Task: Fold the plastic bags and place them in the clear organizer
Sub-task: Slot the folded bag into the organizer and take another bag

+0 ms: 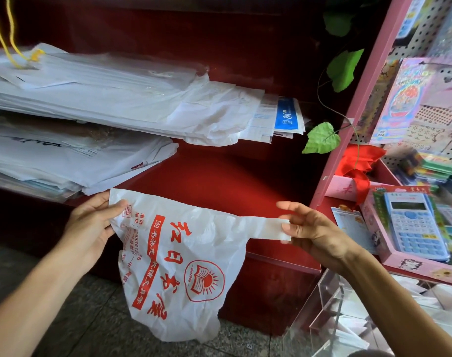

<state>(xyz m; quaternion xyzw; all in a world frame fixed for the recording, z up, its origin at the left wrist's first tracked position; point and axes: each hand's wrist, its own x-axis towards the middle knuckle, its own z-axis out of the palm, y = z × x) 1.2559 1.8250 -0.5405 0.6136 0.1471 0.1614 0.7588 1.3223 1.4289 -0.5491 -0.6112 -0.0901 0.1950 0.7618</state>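
The white plastic bag point(183, 261) hung stretched in the air before the red shelf point(219, 176), its red print showing a sun-and-book emblem marked "Since 2008" and Chinese characters. The left hand point(91, 225) pinched its bottom corner and the right hand point(310, 228) pinched one handle strap — the clear organizer point(330, 313) stood below the right hand. A blue label reading "8K" point(288, 115) lay in the upper paper stack.

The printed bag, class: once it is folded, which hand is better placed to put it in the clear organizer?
Probably the right hand: it pinches the bag by its handle and is nearest the clear organizer, at lower right. The left hand is across the bag.
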